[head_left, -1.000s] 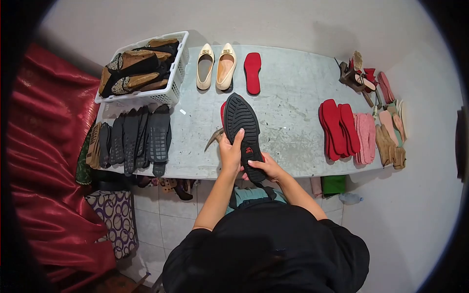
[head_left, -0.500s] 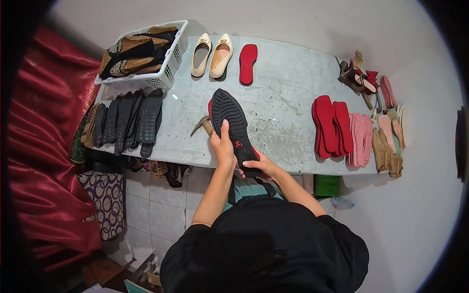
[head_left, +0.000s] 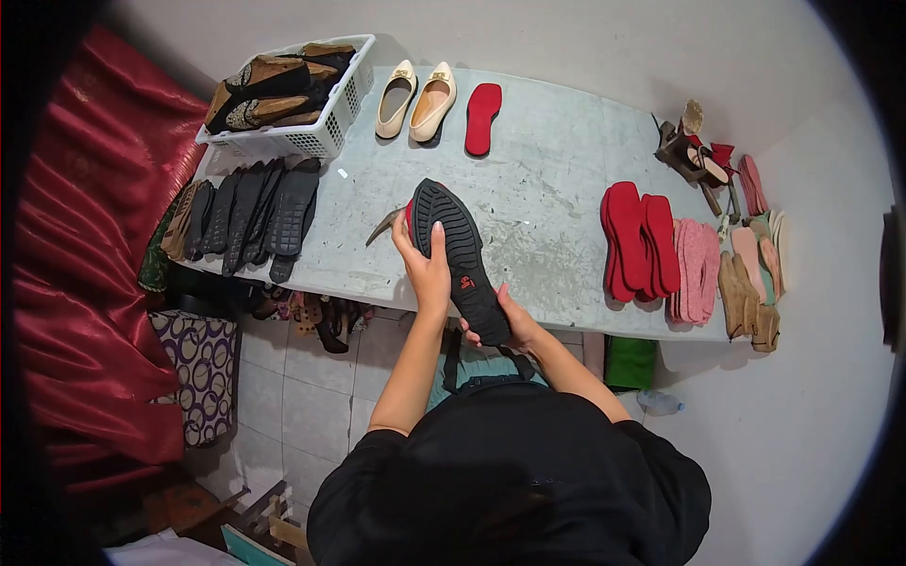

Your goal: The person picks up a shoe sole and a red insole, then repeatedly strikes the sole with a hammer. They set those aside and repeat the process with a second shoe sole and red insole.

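A black ridged shoe sole (head_left: 455,247) with a red mark faces up in front of me, and a strip of red shows along its upper left edge. My left hand (head_left: 425,271) grips it along the left side, thumb lying on the ridges. At its lower end, my right hand (head_left: 512,325) holds the narrower heel part from the right, with fingertips showing on the far side. Just left of my left hand, a hammer (head_left: 382,227) lies on the table, its handle hidden behind the hand.
A white basket (head_left: 332,139) of shoes stands at the back left, black soles (head_left: 294,209) in front of it. Cream flats (head_left: 432,106) and one red insole (head_left: 482,120) lie at the back. Red insoles (head_left: 625,241), pink insoles (head_left: 695,274) and tools line the table's right side.
My left hand has shifted up along the sole's left edge. My right thumb has moved off the sole's face to its right edge, and the sole sits slightly lower.
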